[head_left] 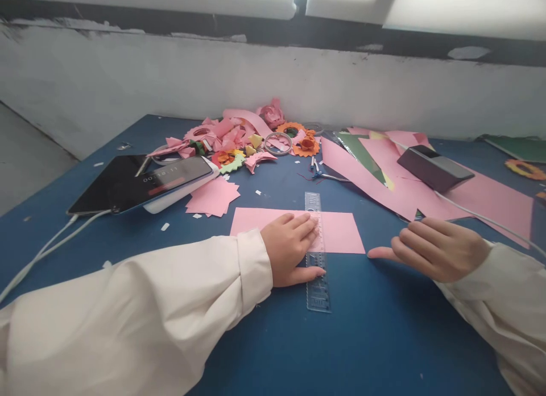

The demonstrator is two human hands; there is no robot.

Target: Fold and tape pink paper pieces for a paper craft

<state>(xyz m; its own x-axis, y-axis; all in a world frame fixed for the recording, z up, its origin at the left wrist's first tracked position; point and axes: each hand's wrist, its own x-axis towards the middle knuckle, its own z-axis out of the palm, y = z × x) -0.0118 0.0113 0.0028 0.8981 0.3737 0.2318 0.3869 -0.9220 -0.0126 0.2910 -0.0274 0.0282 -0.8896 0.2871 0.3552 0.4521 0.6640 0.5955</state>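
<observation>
A pink paper rectangle [341, 231] lies flat on the blue table [375, 333]. A clear plastic ruler [318, 288] lies across it from far to near. My left hand [290, 251] presses flat on the paper and the ruler, fingers spread, thumb along the near edge. Just right of the paper's near right corner is my right hand [430, 248]. It holds nothing, and its fingers point left with a fingertip touching the table. Both arms wear cream sleeves.
A phone on a tablet [140, 185] with white cables sits far left. A pile of paper flowers and scraps [243, 140], a tape ring [278, 143], small scissors [319, 171], large pink sheets [478, 197] and a dark box [433, 167] lie beyond.
</observation>
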